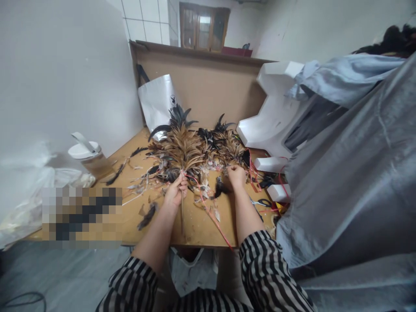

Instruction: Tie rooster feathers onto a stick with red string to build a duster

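My left hand (176, 190) is wrapped round the thin stick of a feather duster (183, 147), just below its brown feathers with dark tips. The bare end of the stick points down towards me. A pink-red string (208, 210) runs from beside the left hand to the table's front edge. My right hand (236, 175) is closed in a pinch over loose feathers, to the right of the duster; what its fingertips hold is too small to make out. Behind it lies a second heap of brown and black feathers (227, 145). A blurred dark feather (221, 188) is beside the right wrist.
Feather scraps litter the wooden table (208, 236). Scissors (262, 202) and white foam blocks (278, 193) lie at the right, against grey cloth (354, 173). A lidded plastic jug (92, 158) stands left. Behind are a silver bag (157, 102) and a cardboard panel (214, 86).
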Demonstrator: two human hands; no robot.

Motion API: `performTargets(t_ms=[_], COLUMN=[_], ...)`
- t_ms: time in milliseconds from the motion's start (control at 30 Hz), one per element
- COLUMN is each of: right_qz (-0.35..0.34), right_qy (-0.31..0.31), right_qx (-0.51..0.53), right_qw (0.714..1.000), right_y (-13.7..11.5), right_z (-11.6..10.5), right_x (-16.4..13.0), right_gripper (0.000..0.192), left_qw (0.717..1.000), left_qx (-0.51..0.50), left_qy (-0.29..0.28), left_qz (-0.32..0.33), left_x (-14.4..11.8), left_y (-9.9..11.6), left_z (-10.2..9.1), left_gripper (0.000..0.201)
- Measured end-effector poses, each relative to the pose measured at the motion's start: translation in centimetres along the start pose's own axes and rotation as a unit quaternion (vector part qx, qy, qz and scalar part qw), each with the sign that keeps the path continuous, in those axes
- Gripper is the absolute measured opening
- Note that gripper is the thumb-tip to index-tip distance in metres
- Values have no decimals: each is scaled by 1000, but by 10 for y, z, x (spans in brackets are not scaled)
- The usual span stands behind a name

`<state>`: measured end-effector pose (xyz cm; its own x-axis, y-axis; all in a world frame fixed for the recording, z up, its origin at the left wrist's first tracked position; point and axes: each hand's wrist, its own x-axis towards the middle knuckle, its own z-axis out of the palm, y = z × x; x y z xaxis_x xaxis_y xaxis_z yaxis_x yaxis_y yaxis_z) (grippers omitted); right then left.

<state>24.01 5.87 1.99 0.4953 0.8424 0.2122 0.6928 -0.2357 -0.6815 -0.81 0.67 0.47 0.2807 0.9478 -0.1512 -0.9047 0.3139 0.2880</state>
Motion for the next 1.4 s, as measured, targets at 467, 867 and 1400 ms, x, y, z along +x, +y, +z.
performTargets(t_ms=[467,867,1400], right_qz=[11,-2,53], right_qy=[-21,-26,-195], right_qx=[-146,-136,495], right_qw=[989,990,845], right_y=[13,9,2], right_z=[8,12,-2], right_x=[13,9,3], right_gripper=[31,43,25], left_qw=[998,999,998], left_qx=[58,51,56], left_qy=[37,6,12], left_qz=[-4,8,8], left_x=[-5,-1,-1], left_y=[-5,-3,-5], left_z=[11,-2,-1], left_gripper=[3,9,10])
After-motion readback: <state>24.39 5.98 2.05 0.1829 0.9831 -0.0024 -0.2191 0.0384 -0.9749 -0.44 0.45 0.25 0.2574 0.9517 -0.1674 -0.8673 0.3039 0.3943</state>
